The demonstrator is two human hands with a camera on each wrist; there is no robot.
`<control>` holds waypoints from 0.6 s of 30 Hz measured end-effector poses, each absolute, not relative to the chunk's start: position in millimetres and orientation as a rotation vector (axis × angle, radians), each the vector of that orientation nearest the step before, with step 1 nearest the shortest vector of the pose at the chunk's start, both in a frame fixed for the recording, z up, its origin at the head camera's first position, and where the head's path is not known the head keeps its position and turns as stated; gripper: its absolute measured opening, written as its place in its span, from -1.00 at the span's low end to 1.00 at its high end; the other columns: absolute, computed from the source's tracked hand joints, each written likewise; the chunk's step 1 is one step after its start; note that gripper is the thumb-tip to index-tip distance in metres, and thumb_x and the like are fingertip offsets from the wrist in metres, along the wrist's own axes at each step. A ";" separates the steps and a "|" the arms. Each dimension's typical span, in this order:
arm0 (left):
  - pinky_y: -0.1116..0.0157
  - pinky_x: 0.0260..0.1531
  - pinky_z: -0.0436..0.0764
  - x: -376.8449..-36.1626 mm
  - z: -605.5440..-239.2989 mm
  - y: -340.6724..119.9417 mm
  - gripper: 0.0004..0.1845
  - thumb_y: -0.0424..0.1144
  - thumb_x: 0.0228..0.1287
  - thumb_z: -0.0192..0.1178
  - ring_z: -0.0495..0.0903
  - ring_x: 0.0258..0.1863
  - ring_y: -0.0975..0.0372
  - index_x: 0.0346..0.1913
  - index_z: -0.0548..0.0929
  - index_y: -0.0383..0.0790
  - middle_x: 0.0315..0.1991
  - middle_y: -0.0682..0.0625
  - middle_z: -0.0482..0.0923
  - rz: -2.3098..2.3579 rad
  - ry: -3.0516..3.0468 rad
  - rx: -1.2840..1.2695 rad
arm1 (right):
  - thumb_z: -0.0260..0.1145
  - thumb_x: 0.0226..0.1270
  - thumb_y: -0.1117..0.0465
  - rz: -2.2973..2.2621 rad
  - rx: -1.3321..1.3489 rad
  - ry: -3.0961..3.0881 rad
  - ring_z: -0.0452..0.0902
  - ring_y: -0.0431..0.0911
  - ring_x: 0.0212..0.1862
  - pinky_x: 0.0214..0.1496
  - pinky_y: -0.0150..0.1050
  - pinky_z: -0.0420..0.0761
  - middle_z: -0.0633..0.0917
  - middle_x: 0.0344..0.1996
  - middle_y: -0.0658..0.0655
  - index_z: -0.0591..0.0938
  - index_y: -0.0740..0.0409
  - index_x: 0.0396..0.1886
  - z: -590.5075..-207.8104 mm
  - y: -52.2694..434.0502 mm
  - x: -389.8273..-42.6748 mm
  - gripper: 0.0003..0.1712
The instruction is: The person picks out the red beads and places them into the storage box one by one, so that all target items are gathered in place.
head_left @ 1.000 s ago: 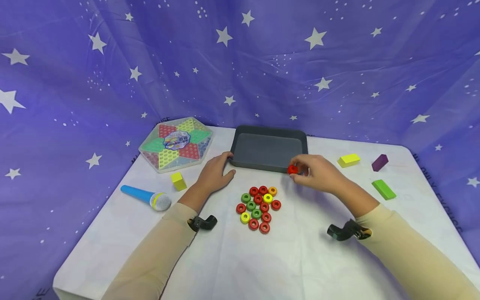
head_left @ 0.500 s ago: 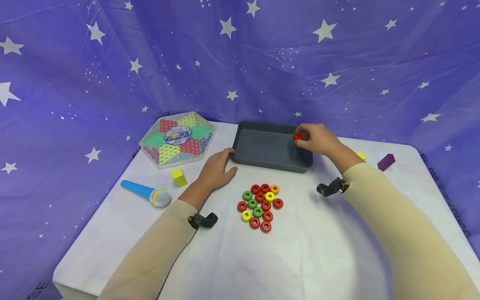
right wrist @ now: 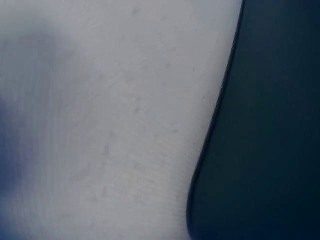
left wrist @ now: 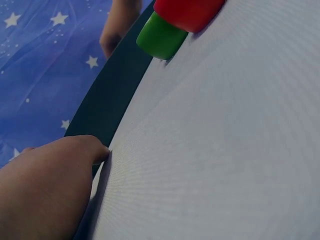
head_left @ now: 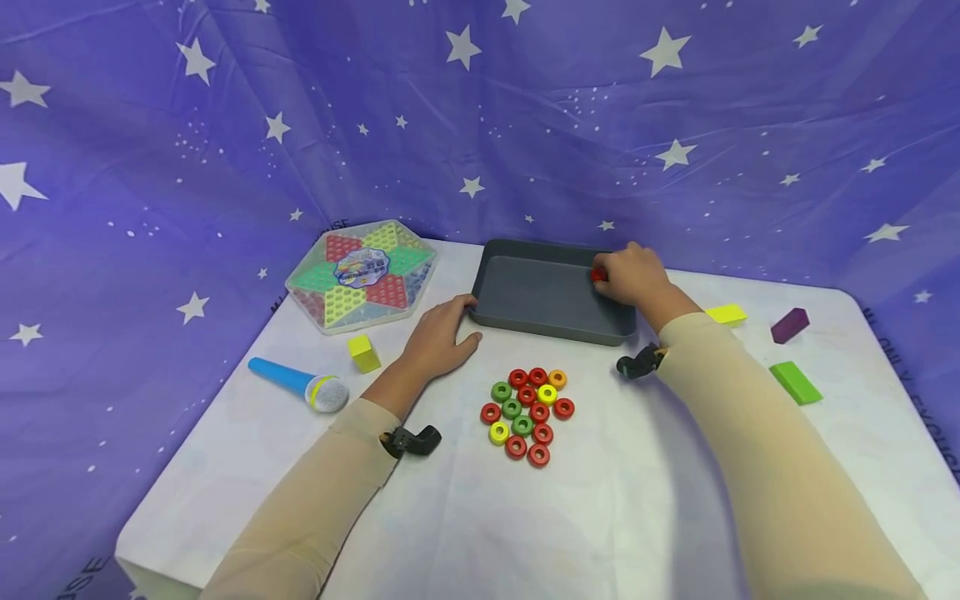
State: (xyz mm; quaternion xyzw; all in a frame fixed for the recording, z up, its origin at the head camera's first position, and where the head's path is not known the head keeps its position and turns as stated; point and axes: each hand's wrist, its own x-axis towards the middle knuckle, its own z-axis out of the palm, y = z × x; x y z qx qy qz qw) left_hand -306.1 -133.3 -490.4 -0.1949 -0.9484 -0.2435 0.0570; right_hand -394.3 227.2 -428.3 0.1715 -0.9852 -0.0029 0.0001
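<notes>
Star-printed purple cloth backs a white table [head_left: 615,500]. At the grey tray's [head_left: 543,293] far right corner, the right hand [head_left: 633,279] pinches a red ring [head_left: 597,274]. Relaxed fingers of the left hand [head_left: 442,337] touch the tray's near left corner; loose rings [head_left: 528,413] lie near its front edge.

L hand [head_left: 438,337] flat, R hand [head_left: 633,275] fingers curled, pinching.

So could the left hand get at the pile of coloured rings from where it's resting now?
Probably yes. The left hand rests against the grey tray's near corner, and the rings lie just beside it on bare tablecloth, with nothing between.
</notes>
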 end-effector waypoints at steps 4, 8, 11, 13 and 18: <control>0.02 0.44 0.34 -307.2 -490.3 -133.1 -0.35 0.03 0.37 0.21 0.41 0.40 0.06 0.44 0.30 -0.02 0.37 0.00 0.46 -0.732 -2.877 -0.599 | 0.35 0.32 0.02 -0.001 0.546 -3.077 0.44 0.25 -0.08 -0.08 0.20 0.48 0.72 -0.15 0.26 0.63 0.14 0.16 -426.2 226.9 -392.9 -0.52; 0.01 0.45 0.33 -307.9 -490.1 -132.5 -0.35 0.03 0.36 0.21 0.40 0.41 0.07 0.44 0.30 -0.01 0.38 0.00 0.46 -0.741 -2.878 -0.596 | 0.35 0.35 -0.02 0.174 0.525 -3.043 0.47 0.20 -0.10 -0.11 0.16 0.52 0.72 -0.14 0.24 0.61 0.15 0.19 -416.6 227.5 -388.5 -0.49; 0.00 0.45 0.32 -307.7 -490.5 -134.5 -0.36 0.02 0.36 0.22 0.40 0.42 0.07 0.43 0.31 -0.02 0.38 0.00 0.46 -0.742 -2.878 -0.589 | 0.36 0.36 -0.04 0.411 0.514 -3.022 0.54 0.13 -0.13 -0.16 0.09 0.56 0.71 -0.19 0.20 0.60 0.12 0.21 -402.9 223.5 -380.6 -0.48; -0.01 0.45 0.32 -307.8 -491.1 -135.6 -0.36 0.02 0.36 0.22 0.39 0.42 0.07 0.43 0.31 -0.03 0.38 0.00 0.46 -0.740 -2.879 -0.593 | 0.37 0.36 -0.02 0.566 0.528 -2.994 0.59 0.08 -0.18 -0.19 0.05 0.58 0.72 -0.21 0.19 0.61 0.12 0.19 -393.3 221.3 -371.9 -0.50; -0.01 0.46 0.30 -308.9 -492.3 -134.4 -0.35 0.03 0.37 0.21 0.37 0.44 0.06 0.44 0.29 -0.02 0.40 -0.01 0.43 -0.747 -2.886 -0.609 | 0.41 0.35 0.01 0.799 0.629 -2.920 0.57 0.00 -0.33 -0.31 -0.07 0.57 0.71 -0.27 0.11 0.65 0.13 0.09 -379.2 218.7 -333.5 -0.58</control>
